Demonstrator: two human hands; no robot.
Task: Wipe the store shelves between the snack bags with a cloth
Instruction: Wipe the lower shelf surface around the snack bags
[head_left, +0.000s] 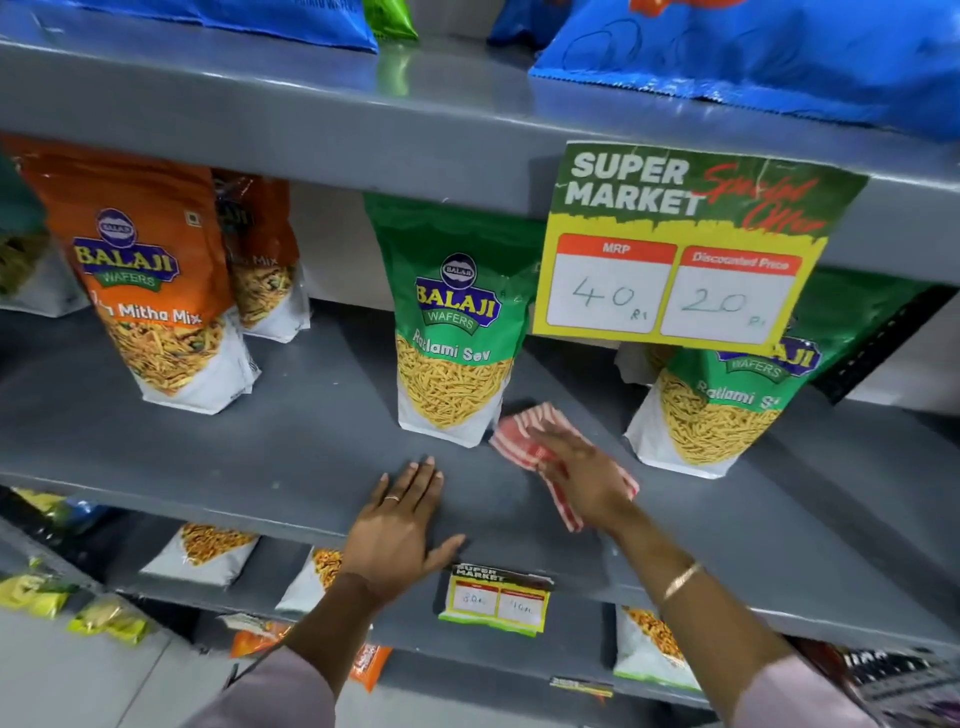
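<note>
Cloth (522, 428), red-and-white striped, lies on the grey shelf (260, 441), just at five o'clock of the green pack (452, 332). The right hand (582, 478) presses down on it, fingers stretched out flat, gripping nothing. At eight o'clock of the cloth, the left hand (400, 525) rests open on the shelf's front edge, fingers straight. A second green pack (711, 415) stands at three o'clock, an orange pack (156, 291) well off at ten, and the sign (680, 249) hangs at one.

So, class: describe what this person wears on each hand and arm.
The left hand has a thin ring on one finger. Behind the right hand, the wrist carries a slim gold-coloured bangle. Pale pinkish fabric forms the left sleeve and right sleeve.
</note>
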